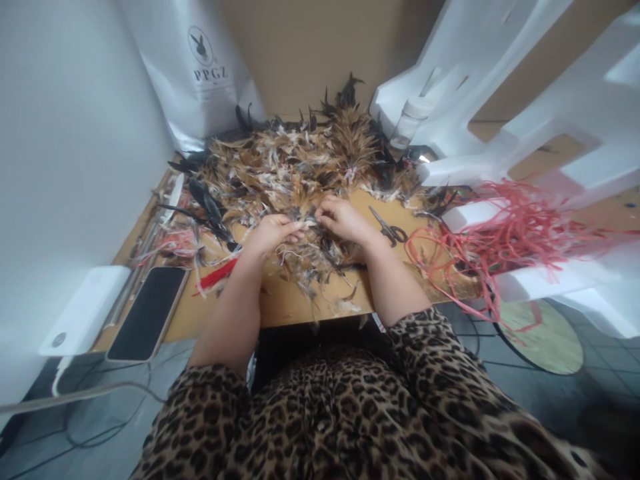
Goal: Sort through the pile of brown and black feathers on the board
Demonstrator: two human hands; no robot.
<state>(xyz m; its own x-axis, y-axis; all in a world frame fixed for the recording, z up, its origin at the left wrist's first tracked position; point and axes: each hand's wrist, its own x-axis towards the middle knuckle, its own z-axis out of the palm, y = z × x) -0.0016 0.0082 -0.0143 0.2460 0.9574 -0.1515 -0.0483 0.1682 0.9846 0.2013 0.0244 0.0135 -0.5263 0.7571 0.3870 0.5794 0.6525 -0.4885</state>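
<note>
A large heap of brown, white and black feathers (300, 163) covers the back half of a small wooden table (285, 303). My left hand (273, 233) and my right hand (343, 220) rest at the heap's near edge, fingertips meeting. Both hands are closed in a pinch on a small bunch of feathers (309, 223) held between them. Loose feathers (320, 267) lie scattered under my wrists.
Black scissors (390, 230) lie right of my right hand. A tangle of red bands (500, 237) spreads at the right, beside white foam blocks (525, 133). A phone (147, 310) and a white device (85, 307) lie at the left. A white bag (200, 73) stands behind.
</note>
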